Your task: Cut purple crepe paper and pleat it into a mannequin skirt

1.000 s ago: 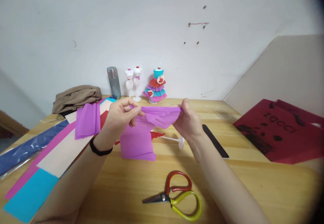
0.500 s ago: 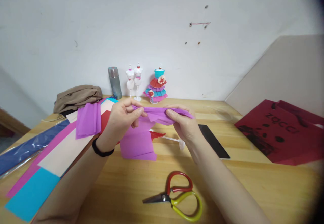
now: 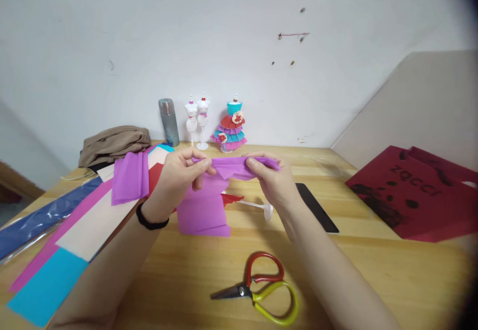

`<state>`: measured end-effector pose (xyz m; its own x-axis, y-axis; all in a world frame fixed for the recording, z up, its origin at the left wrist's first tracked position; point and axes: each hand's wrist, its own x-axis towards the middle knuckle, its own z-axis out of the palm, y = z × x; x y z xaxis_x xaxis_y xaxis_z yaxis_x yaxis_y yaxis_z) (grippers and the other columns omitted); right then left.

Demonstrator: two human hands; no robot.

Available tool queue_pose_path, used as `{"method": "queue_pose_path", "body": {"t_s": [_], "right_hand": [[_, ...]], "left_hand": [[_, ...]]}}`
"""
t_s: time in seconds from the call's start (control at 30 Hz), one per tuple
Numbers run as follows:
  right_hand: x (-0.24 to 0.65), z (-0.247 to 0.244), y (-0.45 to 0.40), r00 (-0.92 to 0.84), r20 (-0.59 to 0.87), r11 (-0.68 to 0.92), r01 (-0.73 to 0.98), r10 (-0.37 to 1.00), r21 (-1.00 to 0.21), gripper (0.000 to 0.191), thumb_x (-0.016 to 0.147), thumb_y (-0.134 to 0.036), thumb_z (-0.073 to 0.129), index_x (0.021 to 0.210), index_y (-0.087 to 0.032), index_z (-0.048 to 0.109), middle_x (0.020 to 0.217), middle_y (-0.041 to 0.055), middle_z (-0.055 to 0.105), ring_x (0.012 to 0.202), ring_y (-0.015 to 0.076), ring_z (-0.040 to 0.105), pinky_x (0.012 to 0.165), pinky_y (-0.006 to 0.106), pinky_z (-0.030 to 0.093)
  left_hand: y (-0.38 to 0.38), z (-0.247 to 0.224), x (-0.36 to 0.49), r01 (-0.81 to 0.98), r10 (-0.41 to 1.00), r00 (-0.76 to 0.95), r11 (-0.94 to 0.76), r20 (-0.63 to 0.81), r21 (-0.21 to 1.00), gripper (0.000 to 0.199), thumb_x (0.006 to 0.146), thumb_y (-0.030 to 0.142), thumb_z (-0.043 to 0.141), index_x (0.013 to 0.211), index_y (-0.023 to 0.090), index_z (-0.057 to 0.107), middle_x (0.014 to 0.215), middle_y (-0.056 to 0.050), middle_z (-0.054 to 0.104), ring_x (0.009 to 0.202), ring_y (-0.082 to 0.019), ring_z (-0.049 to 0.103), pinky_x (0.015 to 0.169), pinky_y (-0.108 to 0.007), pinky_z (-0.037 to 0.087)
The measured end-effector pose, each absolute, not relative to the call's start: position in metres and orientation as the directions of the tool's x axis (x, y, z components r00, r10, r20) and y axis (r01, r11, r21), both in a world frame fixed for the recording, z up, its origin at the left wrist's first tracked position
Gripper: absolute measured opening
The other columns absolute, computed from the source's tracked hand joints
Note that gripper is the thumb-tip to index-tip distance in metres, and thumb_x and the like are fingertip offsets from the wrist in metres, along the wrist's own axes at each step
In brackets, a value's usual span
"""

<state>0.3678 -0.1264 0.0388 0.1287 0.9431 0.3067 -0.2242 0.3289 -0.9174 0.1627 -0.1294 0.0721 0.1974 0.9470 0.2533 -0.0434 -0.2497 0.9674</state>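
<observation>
Between my hands a folded strip of purple crepe paper (image 3: 233,167) is stretched level above the table. My left hand (image 3: 188,168) pinches its left end between thumb and fingers. At the right end, my right hand (image 3: 272,173) presses the strip with its thumb on top and the fingers behind. Below lies another piece of purple crepe paper (image 3: 203,215), flat on the wood. Partly hidden behind it is a small white stand (image 3: 267,210) lying on its side, with red paper (image 3: 231,199) at its other end.
Scissors (image 3: 257,290) with red and yellow handles lie near the front. Coloured paper sheets (image 3: 93,230) and a brown cloth (image 3: 115,146) are at left. A black phone (image 3: 317,208) and a red bag (image 3: 414,195) lie right. A flask (image 3: 169,122), mini mannequins (image 3: 202,121) and a ruffled paper dress (image 3: 231,126) stand behind.
My right hand's fingers have shifted slightly along the purple strip, and less of its end sticks out on the right. My left hand keeps its pinch almost unmoved.
</observation>
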Motion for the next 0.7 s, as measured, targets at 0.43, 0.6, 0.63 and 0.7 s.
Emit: {"method": "queue_pose_path", "body": {"t_s": [0.43,0.6,0.63,0.7], "right_hand": [[0.376,0.054,-0.129,0.114,0.161,0.174,-0.11,0.98,-0.979,0.022,0.057,-0.037,0.083,0.067,-0.021,0.073,0.043,-0.005,0.051,0.039,0.0065,0.033,0.038,0.024,0.019],[0.375,0.057,-0.132,0.111,0.186,0.193,-0.051,0.976,-0.98,0.022,0.057,-0.039,0.083,0.066,-0.02,0.075,0.045,-0.002,0.059,0.037,0.0072,0.04,0.035,0.023,0.023],[0.376,0.058,-0.133,0.12,0.206,0.211,-0.03,0.971,-0.977,0.02,0.057,-0.037,0.083,0.065,-0.021,0.075,0.045,-0.0024,0.059,0.036,0.0068,0.039,0.035,0.024,0.023],[0.376,0.061,-0.135,0.118,0.24,0.243,-0.01,0.964,-0.97,0.016,0.057,-0.036,0.084,0.063,-0.023,0.075,0.047,-0.0031,0.061,0.034,0.0063,0.038,0.034,0.025,0.024]], "left_hand": [[-0.138,0.076,0.172,0.103,0.932,0.115,-0.355,0.344,0.929,0.014,0.075,0.027,0.069,0.07,0.017,0.06,0.05,0.002,0.064,0.037,-0.008,0.052,0.041,-0.019,0.043],[-0.136,0.074,0.17,0.123,0.923,0.115,-0.38,0.367,0.917,0.014,0.075,0.027,0.069,0.07,0.016,0.061,0.041,0.004,0.056,0.037,-0.01,0.054,0.043,-0.02,0.045],[-0.136,0.073,0.17,0.121,0.92,0.112,-0.387,0.375,0.914,0.014,0.075,0.027,0.069,0.07,0.017,0.061,0.042,0.004,0.057,0.038,-0.01,0.055,0.042,-0.02,0.046],[-0.134,0.071,0.168,0.121,0.915,0.104,-0.401,0.391,0.908,0.015,0.075,0.028,0.069,0.07,0.017,0.06,0.043,0.004,0.058,0.039,-0.011,0.057,0.042,-0.02,0.046]]}}
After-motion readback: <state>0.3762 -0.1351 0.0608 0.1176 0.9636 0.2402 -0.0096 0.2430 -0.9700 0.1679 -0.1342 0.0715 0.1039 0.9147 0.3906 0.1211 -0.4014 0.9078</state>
